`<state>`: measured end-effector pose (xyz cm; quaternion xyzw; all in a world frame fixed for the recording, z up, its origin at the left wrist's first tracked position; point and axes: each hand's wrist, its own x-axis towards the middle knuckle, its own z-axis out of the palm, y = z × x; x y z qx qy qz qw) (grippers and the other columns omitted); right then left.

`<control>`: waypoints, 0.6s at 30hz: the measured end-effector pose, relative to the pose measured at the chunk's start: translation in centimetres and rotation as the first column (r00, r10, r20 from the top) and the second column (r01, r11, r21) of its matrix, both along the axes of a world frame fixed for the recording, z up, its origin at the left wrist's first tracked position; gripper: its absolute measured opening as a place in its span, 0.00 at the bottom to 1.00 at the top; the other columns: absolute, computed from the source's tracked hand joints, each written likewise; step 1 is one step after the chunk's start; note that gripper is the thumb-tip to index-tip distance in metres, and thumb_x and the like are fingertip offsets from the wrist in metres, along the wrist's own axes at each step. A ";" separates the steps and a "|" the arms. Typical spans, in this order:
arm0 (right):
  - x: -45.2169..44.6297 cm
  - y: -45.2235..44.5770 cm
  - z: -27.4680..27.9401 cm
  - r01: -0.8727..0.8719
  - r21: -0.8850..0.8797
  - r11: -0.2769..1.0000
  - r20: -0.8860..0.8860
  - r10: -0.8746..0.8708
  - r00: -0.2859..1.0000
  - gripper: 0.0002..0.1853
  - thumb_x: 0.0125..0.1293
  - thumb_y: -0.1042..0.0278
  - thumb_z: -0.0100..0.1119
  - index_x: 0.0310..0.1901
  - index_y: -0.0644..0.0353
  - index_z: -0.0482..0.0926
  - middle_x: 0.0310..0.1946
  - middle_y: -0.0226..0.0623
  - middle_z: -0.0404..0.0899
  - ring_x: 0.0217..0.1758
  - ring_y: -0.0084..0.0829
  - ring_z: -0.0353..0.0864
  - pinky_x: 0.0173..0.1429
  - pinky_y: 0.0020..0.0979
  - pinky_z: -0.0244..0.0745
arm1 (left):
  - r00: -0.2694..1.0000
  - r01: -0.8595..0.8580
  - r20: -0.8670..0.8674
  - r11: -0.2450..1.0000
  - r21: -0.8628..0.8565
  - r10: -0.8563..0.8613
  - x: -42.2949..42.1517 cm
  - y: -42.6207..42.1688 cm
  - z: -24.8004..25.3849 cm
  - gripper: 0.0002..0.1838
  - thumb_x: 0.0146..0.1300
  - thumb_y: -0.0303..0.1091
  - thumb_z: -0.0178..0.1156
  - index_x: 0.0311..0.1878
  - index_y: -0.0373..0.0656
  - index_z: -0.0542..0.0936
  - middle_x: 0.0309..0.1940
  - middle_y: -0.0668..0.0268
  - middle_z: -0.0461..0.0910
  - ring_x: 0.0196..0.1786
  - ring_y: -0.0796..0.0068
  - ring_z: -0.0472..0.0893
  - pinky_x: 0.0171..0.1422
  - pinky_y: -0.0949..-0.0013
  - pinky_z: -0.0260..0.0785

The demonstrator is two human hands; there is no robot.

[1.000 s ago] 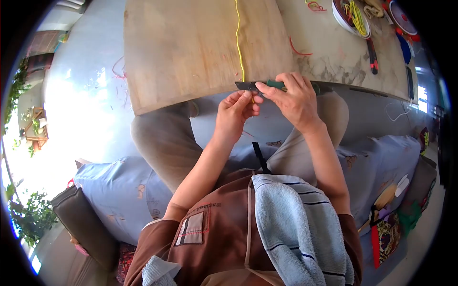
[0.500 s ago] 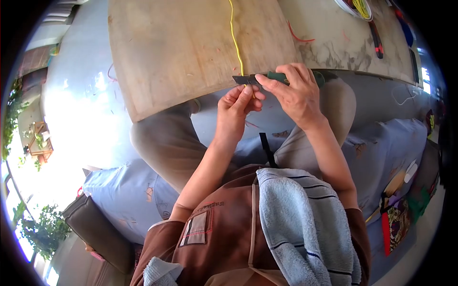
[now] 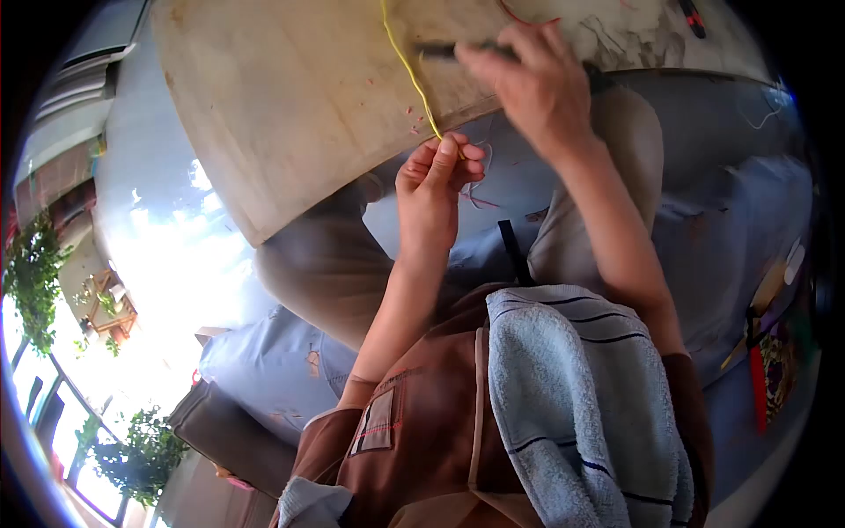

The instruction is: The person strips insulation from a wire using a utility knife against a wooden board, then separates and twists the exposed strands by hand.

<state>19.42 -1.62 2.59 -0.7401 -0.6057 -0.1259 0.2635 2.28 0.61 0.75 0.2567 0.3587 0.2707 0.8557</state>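
Note:
My left hand pinches the end of a yellow wire between thumb and fingers, just off the near edge of the wooden board. From there the wire runs up across the board and out of the top of the view. A dark-bladed knife with a green handle is gripped in my right hand, above the board and to the right of the wire. Blade and hand are smeared by motion, and the blade is apart from the wire. Most of the handle is hidden by the hand.
Small reddish scraps lie on the board near its edge. A red wire piece and a red-and-black tool are at the upper right. A striped towel hangs over the brown apron.
The knife has left the wire near my left fingers; my right hand has carried it up and away over the board. My left hand still holds the wire. The view has shifted.

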 end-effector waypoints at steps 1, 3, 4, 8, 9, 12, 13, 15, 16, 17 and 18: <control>0.9 0.7 -0.1 0.091 -0.007 0.996 0.019 -0.091 0.996 0.16 0.47 0.69 0.63 0.40 0.40 0.82 0.31 0.24 0.71 0.37 0.29 0.72 0.38 0.28 0.70 | 1.000 0.005 0.000 1.000 0.006 -0.005 0.2 0.0 0.0 0.11 0.66 0.34 0.52 0.40 0.36 0.76 0.31 0.61 0.80 0.30 0.78 0.78 0.37 0.75 0.72; 1.2 0.5 -0.2 0.063 0.025 0.998 -0.023 -0.063 0.998 0.13 0.50 0.67 0.62 0.39 0.41 0.82 0.30 0.23 0.71 0.37 0.29 0.72 0.38 0.29 0.70 | 1.000 -0.006 0.024 1.000 -0.015 0.006 0.3 -0.2 -0.3 0.10 0.67 0.33 0.51 0.42 0.35 0.76 0.32 0.62 0.80 0.31 0.77 0.78 0.38 0.75 0.72; 0.8 -0.1 0.0 0.069 0.018 0.997 -0.034 -0.069 0.997 0.10 0.51 0.66 0.61 0.37 0.41 0.83 0.30 0.23 0.71 0.39 0.29 0.72 0.40 0.29 0.70 | 0.999 -0.020 0.041 0.999 -0.026 0.021 0.5 -0.2 -0.3 0.10 0.67 0.32 0.50 0.43 0.35 0.75 0.32 0.62 0.79 0.31 0.76 0.78 0.39 0.75 0.72; 0.0 -1.7 1.3 -0.051 -0.027 0.998 0.007 0.052 0.999 0.13 0.49 0.67 0.58 0.38 0.41 0.82 0.34 0.26 0.71 0.38 0.29 0.73 0.42 0.30 0.70 | 0.999 -0.027 0.046 0.999 -0.039 0.028 0.5 -0.4 0.0 0.10 0.67 0.34 0.51 0.43 0.36 0.75 0.33 0.62 0.79 0.31 0.78 0.78 0.38 0.75 0.72; -0.2 -1.9 1.8 -0.105 -0.039 0.994 0.026 0.106 0.994 0.14 0.48 0.67 0.57 0.39 0.40 0.81 0.34 0.26 0.71 0.38 0.29 0.73 0.41 0.30 0.70 | 0.999 -0.028 0.043 0.999 -0.044 0.030 0.3 -0.4 0.1 0.10 0.66 0.34 0.51 0.43 0.36 0.75 0.33 0.62 0.79 0.31 0.78 0.78 0.38 0.75 0.72; -0.8 -2.5 2.7 -0.227 -0.128 0.965 0.002 0.229 0.973 0.16 0.47 0.67 0.54 0.39 0.40 0.81 0.35 0.29 0.70 0.39 0.28 0.73 0.43 0.30 0.70 | 0.999 -0.015 0.038 0.999 -0.048 0.017 0.5 -0.4 0.7 0.10 0.66 0.33 0.51 0.45 0.37 0.75 0.33 0.61 0.79 0.31 0.77 0.78 0.39 0.74 0.73; -0.7 -2.7 2.7 -0.263 -0.157 0.952 -0.003 0.265 0.964 0.15 0.48 0.67 0.54 0.39 0.40 0.81 0.35 0.29 0.69 0.40 0.28 0.73 0.43 0.29 0.71 | 1.000 -0.016 0.026 0.999 -0.050 0.017 0.5 -0.8 1.1 0.10 0.66 0.32 0.51 0.46 0.38 0.75 0.34 0.61 0.79 0.32 0.76 0.78 0.40 0.74 0.73; -0.5 -2.8 2.2 -0.261 -0.120 0.958 -0.007 0.262 0.965 0.14 0.46 0.66 0.56 0.38 0.42 0.81 0.33 0.29 0.69 0.40 0.28 0.73 0.41 0.29 0.71 | 0.999 -0.039 -0.007 0.998 -0.053 0.039 0.8 -1.2 1.2 0.10 0.66 0.32 0.51 0.47 0.39 0.75 0.34 0.60 0.80 0.32 0.76 0.78 0.41 0.74 0.73; -0.3 -3.0 1.8 -0.258 -0.096 0.962 -0.032 0.256 0.966 0.14 0.46 0.66 0.56 0.37 0.43 0.81 0.33 0.29 0.69 0.40 0.28 0.73 0.41 0.29 0.71 | 0.998 -0.060 -0.029 0.997 -0.056 0.059 0.9 -1.4 1.0 0.10 0.66 0.32 0.51 0.47 0.39 0.76 0.35 0.60 0.80 0.32 0.76 0.78 0.41 0.74 0.73; -0.3 -3.2 1.5 -0.252 -0.072 0.965 -0.059 0.248 0.967 0.13 0.46 0.66 0.57 0.37 0.44 0.81 0.33 0.29 0.69 0.39 0.28 0.73 0.40 0.28 0.71 | 0.996 -0.080 -0.051 0.995 -0.060 0.077 1.0 -1.6 0.9 0.10 0.66 0.32 0.52 0.46 0.40 0.76 0.35 0.61 0.80 0.32 0.76 0.78 0.41 0.74 0.72; -0.4 -3.2 1.4 -0.251 -0.076 0.965 -0.065 0.246 0.967 0.13 0.46 0.66 0.57 0.37 0.44 0.81 0.32 0.29 0.70 0.39 0.28 0.73 0.40 0.28 0.71 | 0.992 -0.086 -0.094 0.996 -0.030 0.083 1.0 -1.6 0.9 0.10 0.66 0.32 0.52 0.45 0.39 0.77 0.35 0.61 0.80 0.32 0.77 0.78 0.40 0.75 0.72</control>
